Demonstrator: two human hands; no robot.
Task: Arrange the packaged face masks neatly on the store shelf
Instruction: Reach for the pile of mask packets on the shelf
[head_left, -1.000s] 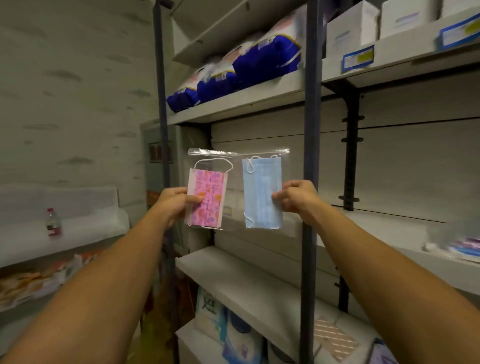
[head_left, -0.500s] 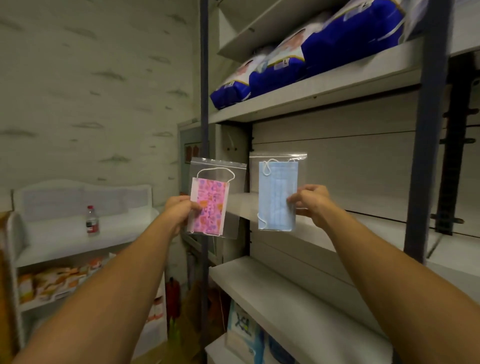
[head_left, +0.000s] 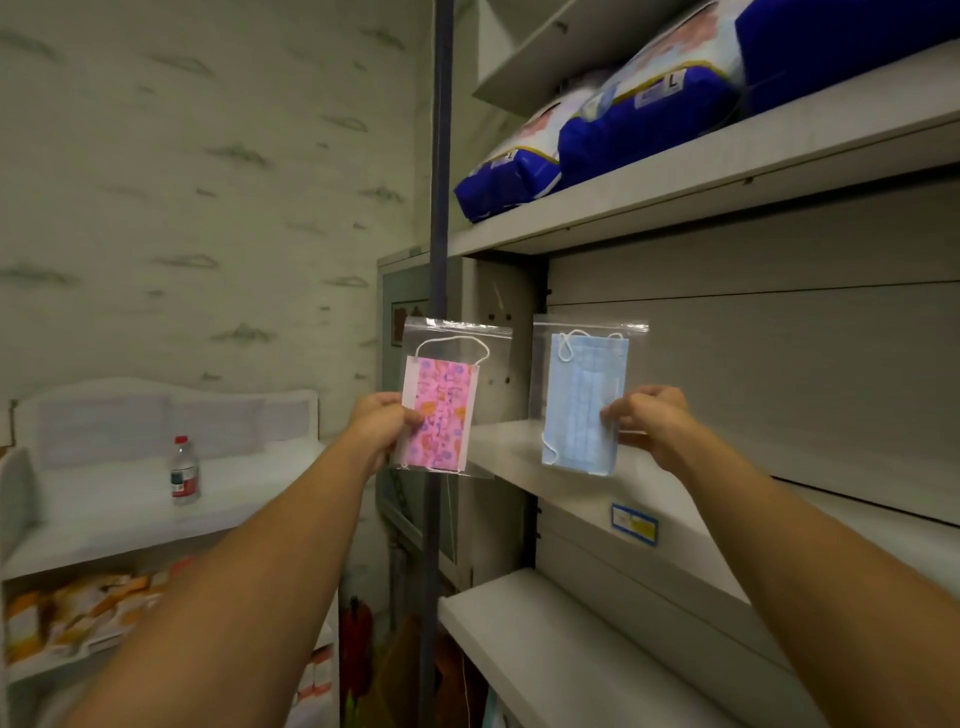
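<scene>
Head view | left hand (head_left: 382, 426) pinches the pink packaged mask (head_left: 441, 410), frame centre | right hand (head_left: 644, 421) pinches the blue packaged mask (head_left: 584, 402) just right | since a second ago we have swung left and apart; both now front the bare middle shelf (head_left: 675, 499), so placing seems next.

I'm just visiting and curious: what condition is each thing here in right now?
Pink patterned mask in clear zip bag: upright, pinched by left hand, off the shelf.
Blue pleated mask in clear zip bag: upright, pinched by right hand.
Grey middle shelf: bare.
Blue bulky packs: lying on top shelf.
Clear plastic bottle: upright, capped.
</scene>
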